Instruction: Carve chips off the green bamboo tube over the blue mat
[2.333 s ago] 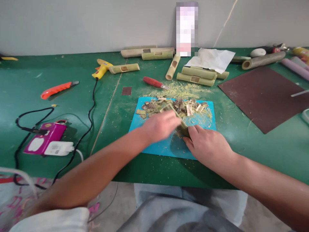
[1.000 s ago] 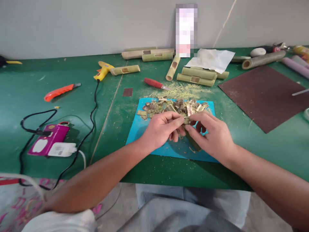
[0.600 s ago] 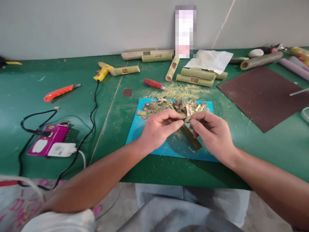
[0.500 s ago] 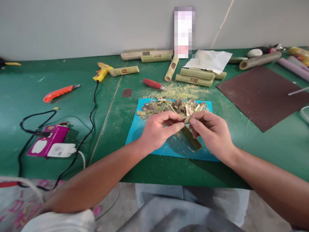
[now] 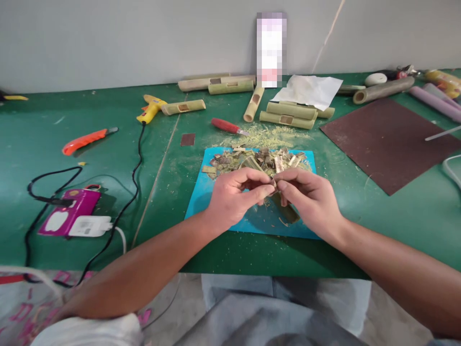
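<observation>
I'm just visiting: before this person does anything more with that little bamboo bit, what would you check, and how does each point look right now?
1. Both hands on the small bamboo piece: left hand and right hand pinch it, ok.
2. Blue mat underneath: ok.
3. Bamboo strip on mat, partly hidden: ok.
4. Red-handled knife apart from hands: ok.
5. Piece's shape: cannot tell.

Both bare forearms reached forward and angled inward, bringing the left hand (image 5: 236,195) and right hand (image 5: 310,200) together at the centre. The fingers (image 5: 260,191) of each hand were curled, thumb and forefinger tips pinched and nearly meeting.
</observation>
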The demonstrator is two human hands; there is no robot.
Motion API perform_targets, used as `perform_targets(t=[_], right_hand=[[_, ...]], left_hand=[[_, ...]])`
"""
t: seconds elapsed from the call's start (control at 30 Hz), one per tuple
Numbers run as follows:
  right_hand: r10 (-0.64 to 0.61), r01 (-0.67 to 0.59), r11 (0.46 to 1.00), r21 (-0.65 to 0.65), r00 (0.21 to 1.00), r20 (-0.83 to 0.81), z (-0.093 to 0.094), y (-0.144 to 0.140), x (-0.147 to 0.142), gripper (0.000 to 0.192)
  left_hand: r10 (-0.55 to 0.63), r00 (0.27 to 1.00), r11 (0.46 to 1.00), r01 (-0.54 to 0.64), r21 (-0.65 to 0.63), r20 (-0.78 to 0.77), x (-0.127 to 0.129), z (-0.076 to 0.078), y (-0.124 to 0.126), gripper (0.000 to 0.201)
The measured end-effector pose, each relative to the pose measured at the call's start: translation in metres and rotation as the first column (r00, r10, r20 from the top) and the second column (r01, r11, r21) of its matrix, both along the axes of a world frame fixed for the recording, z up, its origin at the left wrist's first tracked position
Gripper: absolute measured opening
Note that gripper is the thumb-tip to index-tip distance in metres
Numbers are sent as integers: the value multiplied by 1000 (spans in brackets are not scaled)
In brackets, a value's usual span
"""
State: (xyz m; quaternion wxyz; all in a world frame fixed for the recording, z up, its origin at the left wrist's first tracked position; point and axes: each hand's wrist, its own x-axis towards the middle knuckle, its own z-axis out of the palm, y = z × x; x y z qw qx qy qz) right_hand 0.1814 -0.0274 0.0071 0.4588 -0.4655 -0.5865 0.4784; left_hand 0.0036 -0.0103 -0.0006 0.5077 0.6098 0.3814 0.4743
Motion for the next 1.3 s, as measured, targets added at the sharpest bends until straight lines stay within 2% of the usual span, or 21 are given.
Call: perform_targets(t=[0.17, 0.27, 0.4, 0.57, 0.63, 0.73, 0.83, 1.0, 1.2, 1.3], right_hand=[[48, -48, 998, -30, 999, -5, 1, -2, -1, 20], [51, -50, 999, -13, 998, 27, 1, -2, -2, 18], [43, -44, 999, 23, 998, 51, 3, -2, -2, 15], [65, -65, 998, 0, 998, 19, 4, -2, -1, 19], [33, -33, 999, -1, 999, 14, 1, -2, -1, 17], [-6, 6, 999, -37, 1000, -21, -3, -1, -1, 20], [11, -17, 994, -111, 998, -59, -5, 1, 1, 23], [37, -50, 986, -161, 996, -79, -1, 1, 2, 23], [37, -35, 995, -95, 999, 22, 0, -1, 2, 25], [-19, 1, 996, 88, 981, 194, -1, 0, 4, 22]], left_hand=[[25, 999, 999, -27, 43, 46, 0, 1, 0, 12], [9, 1000, 999, -9, 48, 16, -2, 0, 1, 20], [-2, 997, 996, 9, 90, -80, -5, -3, 3, 10], [12, 999, 974, -3, 228, -35, -3, 3, 3, 6], [5, 1000, 980, 0, 199, -27, -2, 5, 3, 6], [-27, 1000, 997, 26, 73, 12, -3, 3, 2, 6], [-46, 996, 998, 49, -34, 77, -4, -1, 3, 8], [-70, 989, 992, 83, -96, 130, -3, -3, 5, 10], [-156, 983, 973, 170, -158, 100, -2, 2, 2, 9], [-65, 998, 991, 68, -119, 25, -7, 2, 8, 11]])
